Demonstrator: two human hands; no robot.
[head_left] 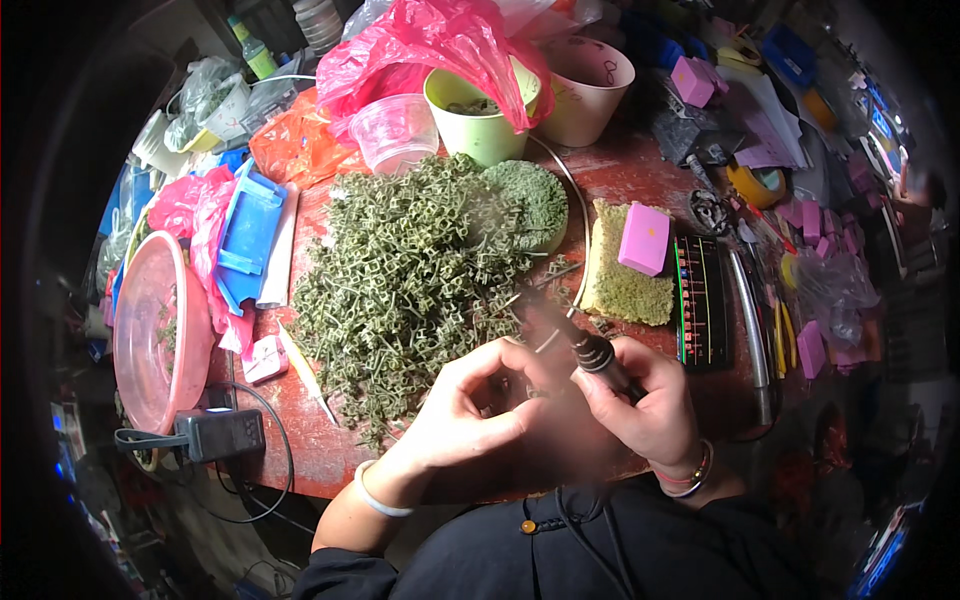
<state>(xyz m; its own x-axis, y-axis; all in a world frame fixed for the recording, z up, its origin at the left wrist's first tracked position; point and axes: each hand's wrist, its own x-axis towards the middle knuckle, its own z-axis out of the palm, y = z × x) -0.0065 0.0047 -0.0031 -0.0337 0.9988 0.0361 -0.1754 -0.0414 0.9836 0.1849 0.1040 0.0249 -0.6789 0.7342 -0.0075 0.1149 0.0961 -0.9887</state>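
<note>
Worn red paint covers the worktop (625,175), which is crowded with things. On it sits a big heap of little green pieces (400,265), with a light green pot (474,132) behind. The right hand (650,400) is wrapped around a black tool (603,362), near the heap. Apart from it, the left hand (485,395) curls its fingers, but blur hides whether it pinches anything. A pink block (644,240) lies on a rough yellow-green slab (640,298)
</note>
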